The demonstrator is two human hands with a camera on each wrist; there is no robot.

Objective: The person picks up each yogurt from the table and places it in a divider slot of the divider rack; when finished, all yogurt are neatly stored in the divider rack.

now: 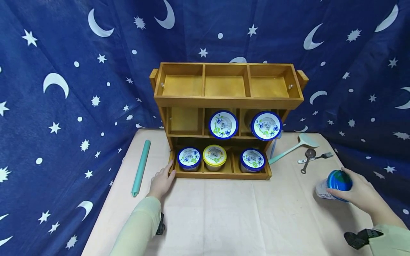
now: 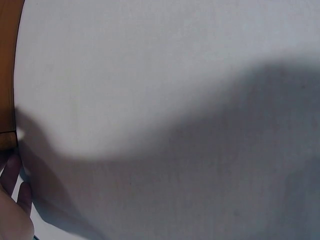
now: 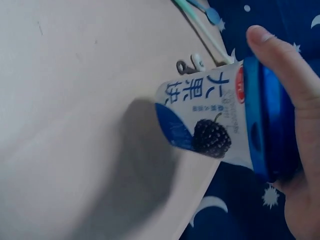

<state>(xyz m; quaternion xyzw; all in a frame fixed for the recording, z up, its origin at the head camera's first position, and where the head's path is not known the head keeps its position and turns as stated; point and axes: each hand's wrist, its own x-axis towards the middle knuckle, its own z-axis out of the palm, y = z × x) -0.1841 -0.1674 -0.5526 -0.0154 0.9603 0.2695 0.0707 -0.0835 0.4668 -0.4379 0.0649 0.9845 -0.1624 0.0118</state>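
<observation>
A wooden three-tier rack (image 1: 229, 103) stands at the back of the table. My left hand (image 1: 161, 181) rests at its lower left corner, fingertips against the side. At the right, my right hand (image 1: 363, 190) grips a yogurt cup (image 3: 200, 115) by its blue lid, thumb on one side. The cup is white with a blackberry picture and hangs tilted over the table, its shadow below. Blue-lidded cups stand on the rack's middle tier (image 1: 223, 124) and bottom tier, where a yellow-lidded cup (image 1: 214, 156) sits between two blue-lidded cups (image 1: 189, 158).
Left of the rack lies a teal rolled stick (image 1: 141, 169). On the right are a pale green spatula (image 1: 294, 145), a dark spoon (image 1: 309, 158) and a fork (image 1: 320, 157). A starry blue cloth (image 1: 80, 89) hangs behind the pale table (image 1: 224, 213).
</observation>
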